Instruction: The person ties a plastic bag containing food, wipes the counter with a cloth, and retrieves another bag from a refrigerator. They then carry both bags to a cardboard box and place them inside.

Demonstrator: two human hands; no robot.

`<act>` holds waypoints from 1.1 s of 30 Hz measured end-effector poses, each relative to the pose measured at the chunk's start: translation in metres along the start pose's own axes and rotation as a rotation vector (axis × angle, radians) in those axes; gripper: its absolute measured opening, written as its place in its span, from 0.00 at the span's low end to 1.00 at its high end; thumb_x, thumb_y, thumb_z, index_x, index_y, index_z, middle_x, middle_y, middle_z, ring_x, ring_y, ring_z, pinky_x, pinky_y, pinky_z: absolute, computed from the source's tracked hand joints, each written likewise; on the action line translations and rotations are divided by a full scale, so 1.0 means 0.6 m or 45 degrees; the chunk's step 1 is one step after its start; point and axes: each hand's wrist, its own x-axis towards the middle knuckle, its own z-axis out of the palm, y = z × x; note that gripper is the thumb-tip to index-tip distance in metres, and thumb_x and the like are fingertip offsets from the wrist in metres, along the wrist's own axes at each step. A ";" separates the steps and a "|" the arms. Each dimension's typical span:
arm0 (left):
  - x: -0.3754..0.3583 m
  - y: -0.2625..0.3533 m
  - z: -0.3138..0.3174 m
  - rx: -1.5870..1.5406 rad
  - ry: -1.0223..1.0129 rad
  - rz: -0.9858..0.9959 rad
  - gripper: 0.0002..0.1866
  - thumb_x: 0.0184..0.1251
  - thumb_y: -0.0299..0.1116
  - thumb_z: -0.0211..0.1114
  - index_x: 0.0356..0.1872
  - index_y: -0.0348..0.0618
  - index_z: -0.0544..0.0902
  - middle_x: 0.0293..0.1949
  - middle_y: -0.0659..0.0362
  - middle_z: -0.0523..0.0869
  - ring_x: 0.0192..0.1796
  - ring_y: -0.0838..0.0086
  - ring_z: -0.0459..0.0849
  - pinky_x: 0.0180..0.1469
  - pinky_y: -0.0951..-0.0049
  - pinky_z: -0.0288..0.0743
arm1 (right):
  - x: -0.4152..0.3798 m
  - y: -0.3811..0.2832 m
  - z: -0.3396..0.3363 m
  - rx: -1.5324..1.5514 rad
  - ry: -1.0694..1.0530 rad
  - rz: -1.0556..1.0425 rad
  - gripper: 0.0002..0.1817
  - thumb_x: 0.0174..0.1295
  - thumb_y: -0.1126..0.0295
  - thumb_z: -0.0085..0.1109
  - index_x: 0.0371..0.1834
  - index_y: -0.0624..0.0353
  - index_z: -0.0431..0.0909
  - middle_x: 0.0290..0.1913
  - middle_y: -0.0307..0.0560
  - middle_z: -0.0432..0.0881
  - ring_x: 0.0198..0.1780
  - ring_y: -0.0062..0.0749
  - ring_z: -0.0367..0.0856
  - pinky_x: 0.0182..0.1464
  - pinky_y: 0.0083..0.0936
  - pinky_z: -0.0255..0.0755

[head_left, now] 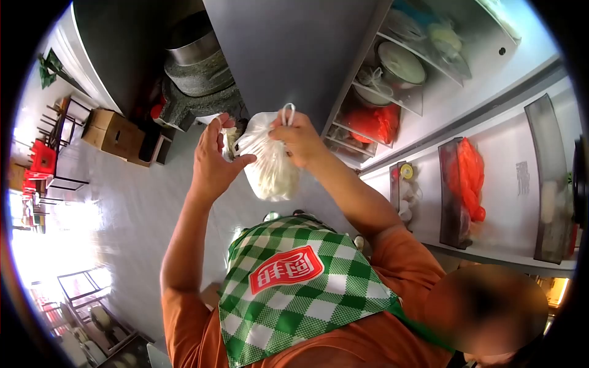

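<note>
A white plastic bag (270,162) hangs in front of me, its sides pleated and pale contents showing through low down. My right hand (297,138) is closed round its gathered top, and a loop of the handle sticks up above the fingers. On the bag's other side is my left hand (215,156), thumb and fingers apart, the thumb tip close to the plastic. Between this hand and the bag shows a small pale, crumpled piece (230,140) whose kind I cannot make out.
At right stands an open fridge (423,135) with a pot (400,63) and red bags (374,122) on its shelves. Its door (506,184) holds another red bag (469,178). A stone grinder (199,73) and cardboard boxes (116,132) stand at left.
</note>
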 end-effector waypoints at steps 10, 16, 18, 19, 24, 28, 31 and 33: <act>-0.008 -0.021 -0.009 -0.281 0.124 -0.197 0.07 0.72 0.29 0.65 0.39 0.35 0.82 0.28 0.68 0.80 0.31 0.85 0.73 0.34 0.81 0.69 | -0.001 0.002 0.024 -0.279 -0.228 -0.012 0.05 0.52 0.77 0.66 0.31 0.60 0.79 0.27 0.39 0.78 0.28 0.23 0.76 0.29 0.26 0.69; 0.009 -0.003 -0.026 -0.089 0.140 -0.135 0.08 0.67 0.30 0.70 0.34 0.36 0.83 0.25 0.62 0.81 0.29 0.83 0.74 0.32 0.76 0.70 | 0.027 0.042 0.023 -0.531 -0.583 -0.028 0.04 0.58 0.75 0.68 0.32 0.61 0.81 0.27 0.39 0.81 0.27 0.20 0.75 0.30 0.24 0.70; 0.012 0.004 -0.022 -0.078 0.094 -0.052 0.07 0.66 0.30 0.71 0.35 0.37 0.85 0.24 0.65 0.81 0.28 0.85 0.73 0.31 0.77 0.69 | 0.040 0.054 0.018 -0.468 -0.607 0.115 0.03 0.60 0.76 0.67 0.32 0.61 0.81 0.27 0.39 0.81 0.25 0.19 0.76 0.28 0.22 0.70; 0.015 0.014 -0.025 0.024 0.030 -0.096 0.07 0.65 0.31 0.72 0.33 0.38 0.84 0.23 0.64 0.81 0.26 0.84 0.71 0.30 0.77 0.68 | 0.047 0.065 0.014 -0.450 -0.578 0.154 0.02 0.62 0.77 0.66 0.33 0.62 0.81 0.27 0.39 0.82 0.24 0.18 0.76 0.26 0.20 0.69; -0.001 -0.009 -0.015 -0.067 -0.040 -0.214 0.10 0.62 0.32 0.75 0.33 0.36 0.84 0.21 0.63 0.79 0.25 0.82 0.69 0.29 0.75 0.66 | 0.059 0.063 -0.002 -0.674 -0.504 0.181 0.03 0.64 0.77 0.65 0.38 0.63 0.82 0.28 0.39 0.81 0.27 0.19 0.78 0.24 0.17 0.69; -0.011 -0.025 -0.026 -0.021 -0.072 -0.317 0.08 0.64 0.30 0.73 0.34 0.36 0.85 0.23 0.64 0.82 0.26 0.84 0.71 0.29 0.76 0.68 | 0.064 0.075 -0.017 -0.649 -0.553 0.240 0.08 0.64 0.77 0.67 0.45 0.64 0.82 0.31 0.39 0.81 0.28 0.19 0.77 0.25 0.18 0.71; -0.018 -0.059 -0.026 -0.109 -0.046 -0.258 0.07 0.65 0.30 0.72 0.35 0.36 0.85 0.24 0.64 0.84 0.26 0.84 0.73 0.30 0.77 0.70 | 0.066 0.109 0.002 -0.655 -0.589 0.305 0.14 0.63 0.76 0.69 0.50 0.65 0.81 0.32 0.39 0.82 0.30 0.19 0.77 0.27 0.19 0.72; -0.024 -0.081 -0.019 -0.077 -0.078 -0.226 0.07 0.66 0.30 0.71 0.36 0.37 0.85 0.26 0.64 0.85 0.27 0.85 0.73 0.31 0.78 0.70 | 0.065 0.131 0.007 -0.684 -0.618 0.301 0.18 0.62 0.75 0.70 0.54 0.65 0.80 0.33 0.39 0.82 0.31 0.19 0.77 0.28 0.19 0.73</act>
